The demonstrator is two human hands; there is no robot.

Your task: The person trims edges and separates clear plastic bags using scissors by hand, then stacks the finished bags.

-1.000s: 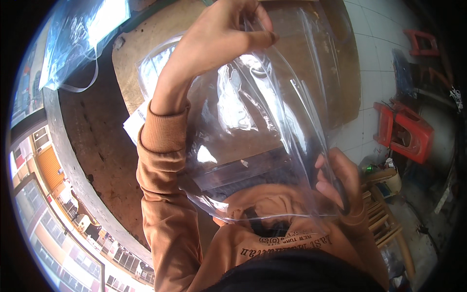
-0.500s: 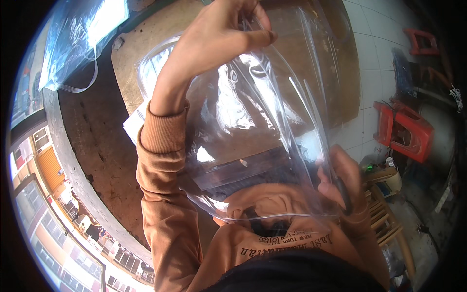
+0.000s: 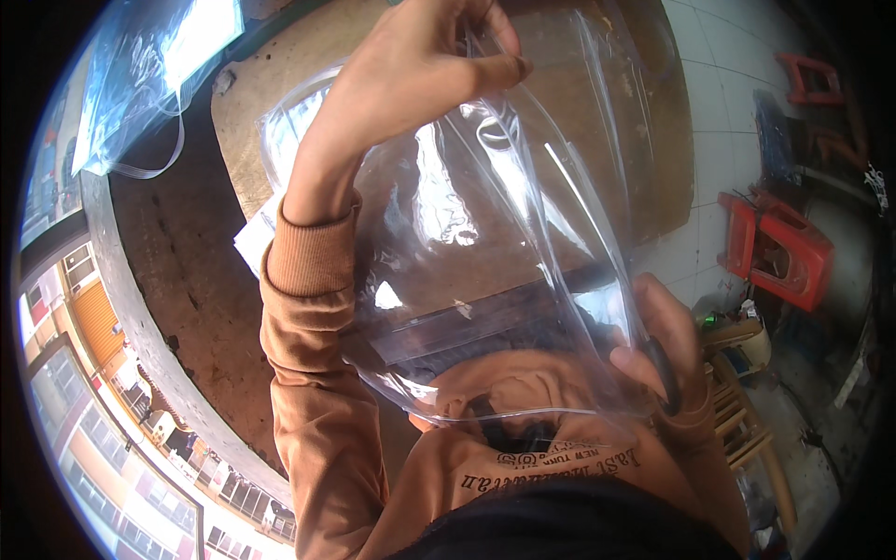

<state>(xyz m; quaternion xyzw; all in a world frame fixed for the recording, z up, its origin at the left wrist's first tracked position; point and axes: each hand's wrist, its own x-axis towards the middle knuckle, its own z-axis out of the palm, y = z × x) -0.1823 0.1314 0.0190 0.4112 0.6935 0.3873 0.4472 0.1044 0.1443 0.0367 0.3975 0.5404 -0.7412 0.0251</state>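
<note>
A large clear plastic bag [image 3: 439, 271] hangs in front of me, with glare and folds over its surface. Its upper edge is pinched in the fingers of my left hand [image 3: 420, 70], at the top of the picture. Lower on the right side, my right hand [image 3: 663, 336] is closed around a black curved handle [image 3: 661, 373], like that of scissors. The handle lies against the bag's right edge; any blade is lost among the shiny folds. Through the bag I see the wooden table [image 3: 252, 140] and my brown sweatshirt.
At the upper left lies more clear bluish plastic [image 3: 149, 84] with a thin loop handle. A red plastic stool [image 3: 779, 252] stands on the tiled floor at the right, with another red stool [image 3: 810, 79] beyond. Below it is a bamboo chair [image 3: 737, 415]. A ledge [image 3: 154, 345] runs along the left.
The fingers of my right hand have shifted slightly around the black handle, and the bag's folds near them have moved a little. My left hand stays at nearly the same place.
</note>
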